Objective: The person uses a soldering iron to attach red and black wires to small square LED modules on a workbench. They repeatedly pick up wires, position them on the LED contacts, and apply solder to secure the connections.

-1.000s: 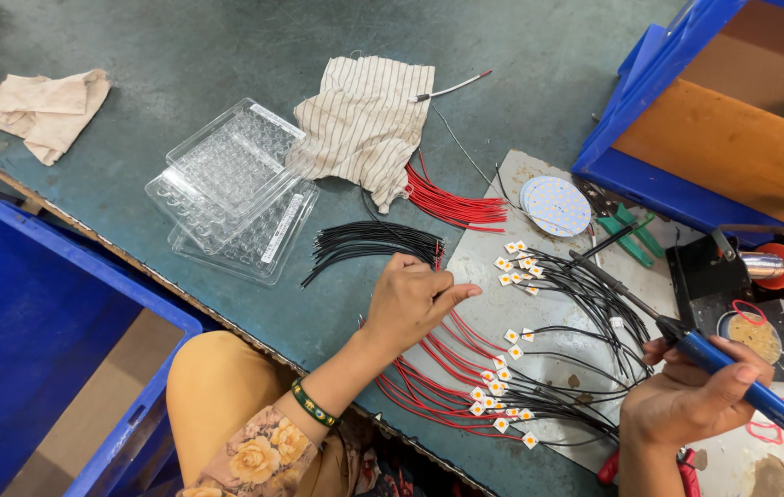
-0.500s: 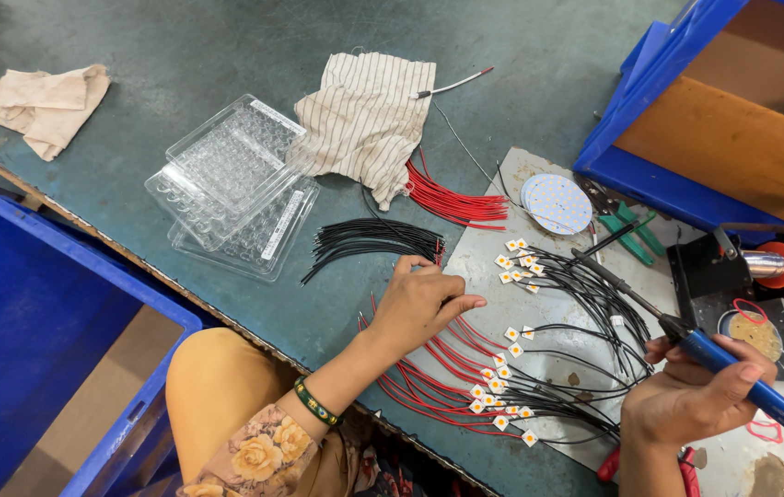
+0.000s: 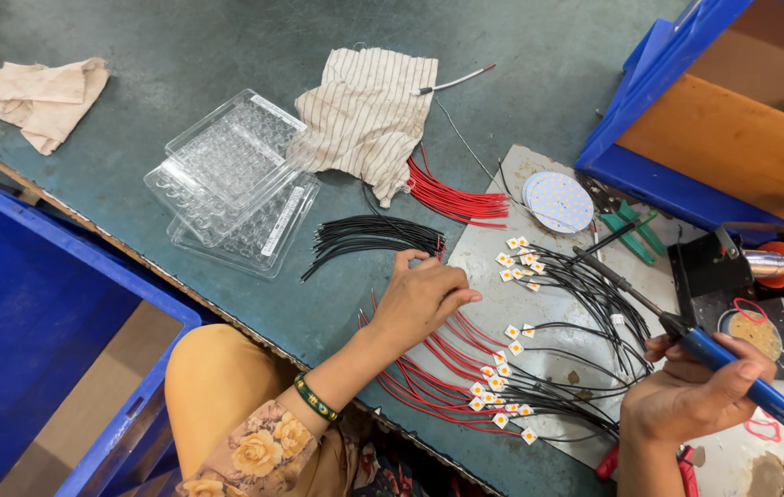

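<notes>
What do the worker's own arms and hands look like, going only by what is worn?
Both hands are bare, no gloves. The left hand has a green beaded bangle at the wrist and a floral-print sleeve at the elbow. The right hand shows nothing worn.

The left hand lies palm down, the back of the hand facing up, with the fingers bent and drawn together, the thumb pointing forward. Its forearm comes up from the lower left, and the wrist is almost straight. The right hand sits lower right of it, well apart, curled in a closed grip, thumb on top, knuckles turned to the left.
</notes>
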